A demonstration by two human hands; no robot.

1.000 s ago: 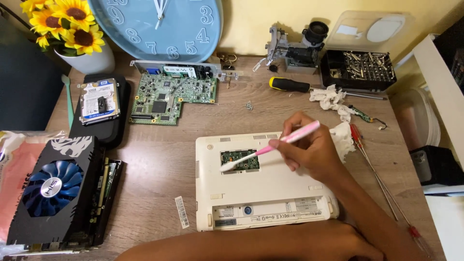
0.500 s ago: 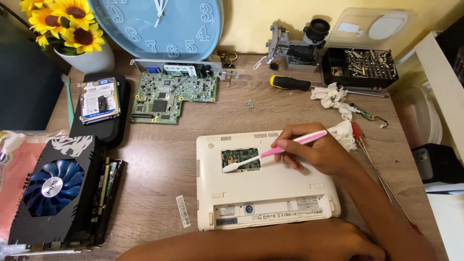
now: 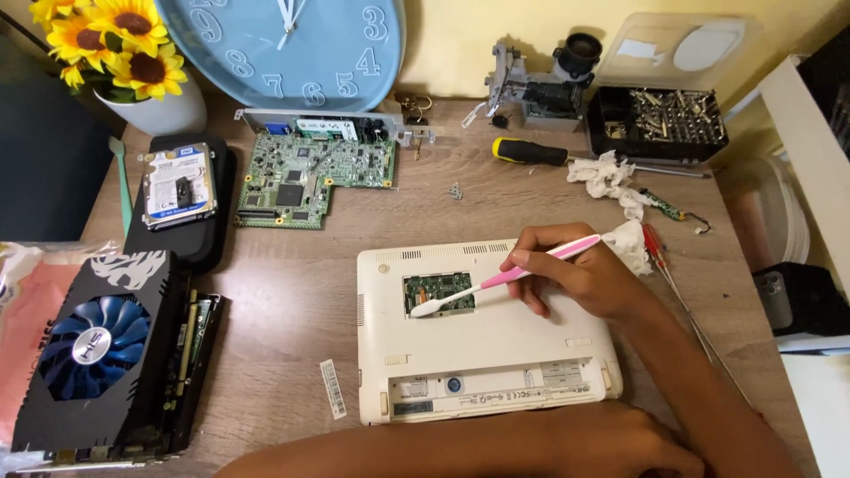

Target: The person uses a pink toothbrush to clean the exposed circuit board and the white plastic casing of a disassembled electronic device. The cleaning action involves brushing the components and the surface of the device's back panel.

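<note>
The right hand pinches a slim pink-and-white plastic toothbrush, whose bristled head rests in the rectangular opening of an upturned cream plastic laptop on the wood-grain table. The left hand lies along the near edge, its fingers hidden. Crumpled white tissue sits just right.

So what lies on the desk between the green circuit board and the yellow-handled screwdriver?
In the head view, only a small metal bracket lies between circuit board and screwdriver; otherwise bare wood.
</note>
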